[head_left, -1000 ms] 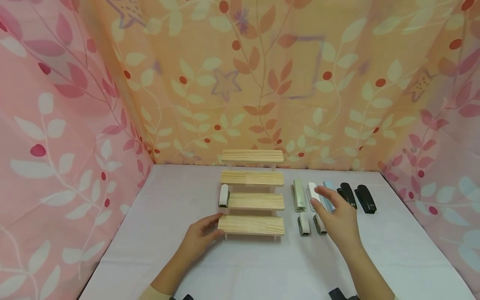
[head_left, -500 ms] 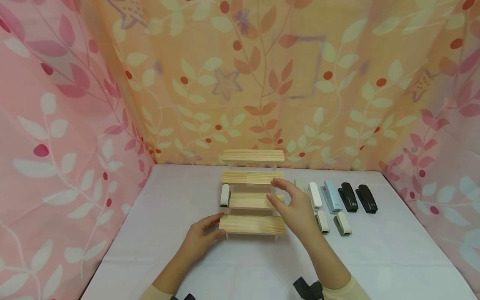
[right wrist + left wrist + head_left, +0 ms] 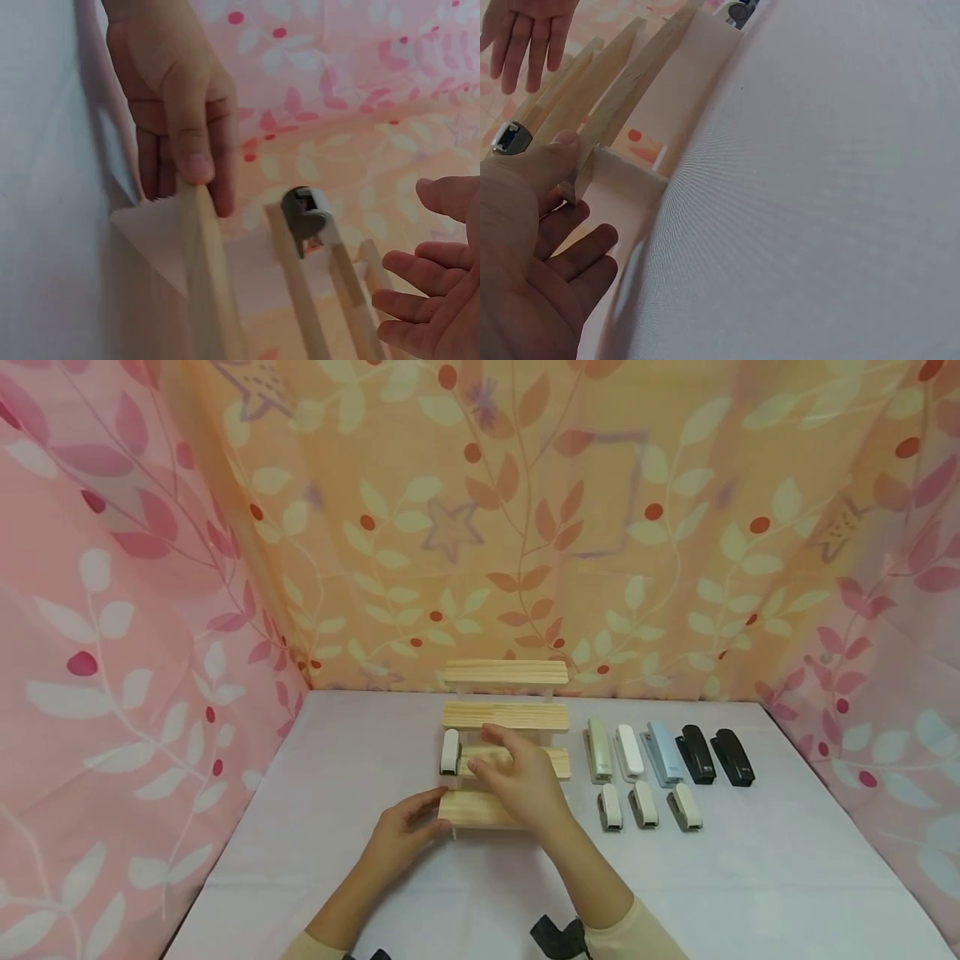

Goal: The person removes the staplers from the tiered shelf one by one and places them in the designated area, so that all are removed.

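Observation:
A stepped wooden shelf (image 3: 506,717) stands mid-table, its light boards rising toward the back. My left hand (image 3: 401,837) holds the left end of its lowest board; thumb above and fingers below show in the left wrist view (image 3: 540,232). On the second board from the bottom, at its left end, sits a small white stapler (image 3: 450,752). My right hand (image 3: 525,785) hovers in front of the shelf, thumb and fingers spread with nothing between them, pointing toward that stapler. Part of the lower boards is hidden behind this hand.
Right of the shelf, a back row has a green stapler (image 3: 598,750), a white stapler (image 3: 629,752), a light blue stapler (image 3: 663,753) and two black staplers (image 3: 714,757). Three small white staplers (image 3: 643,804) lie before them. Patterned cloth (image 3: 375,527) surrounds the table.
My right hand has travelled left from above the staplers to the front of the shelf, empty throughout. The left hand stays on the lowest board, and the stapler on the shelf has not moved.

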Demonstrator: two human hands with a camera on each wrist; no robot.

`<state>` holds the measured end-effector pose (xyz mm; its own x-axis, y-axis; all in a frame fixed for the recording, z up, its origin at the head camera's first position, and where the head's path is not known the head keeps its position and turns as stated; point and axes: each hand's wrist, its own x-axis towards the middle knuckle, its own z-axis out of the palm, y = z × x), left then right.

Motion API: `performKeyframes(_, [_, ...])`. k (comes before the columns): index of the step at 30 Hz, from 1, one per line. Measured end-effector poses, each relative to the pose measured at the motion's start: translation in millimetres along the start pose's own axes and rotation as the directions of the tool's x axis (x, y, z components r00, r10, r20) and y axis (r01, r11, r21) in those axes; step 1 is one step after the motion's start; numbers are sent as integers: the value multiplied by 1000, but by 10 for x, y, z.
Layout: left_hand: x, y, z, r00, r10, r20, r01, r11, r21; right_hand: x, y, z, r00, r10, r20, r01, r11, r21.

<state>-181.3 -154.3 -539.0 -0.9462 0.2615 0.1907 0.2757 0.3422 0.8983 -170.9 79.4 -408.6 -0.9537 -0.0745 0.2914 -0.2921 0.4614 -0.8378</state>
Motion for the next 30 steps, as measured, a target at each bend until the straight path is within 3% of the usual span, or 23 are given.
performKeyframes(8, [5, -5, 25, 1000, 3, 18, -3, 1000, -15, 4, 109, 255, 998, -58, 10, 59, 993, -99])
performKeyframes(23, [8, 8, -11, 1000, -12, -2, 12, 1000, -14, 44, 158, 511, 1000, 14, -28, -17, 992, -123])
performKeyframes(30, [6, 2, -4, 1000, 19, -4, -19, 1000, 1, 69, 207, 598, 999, -7, -52, -3, 981, -192])
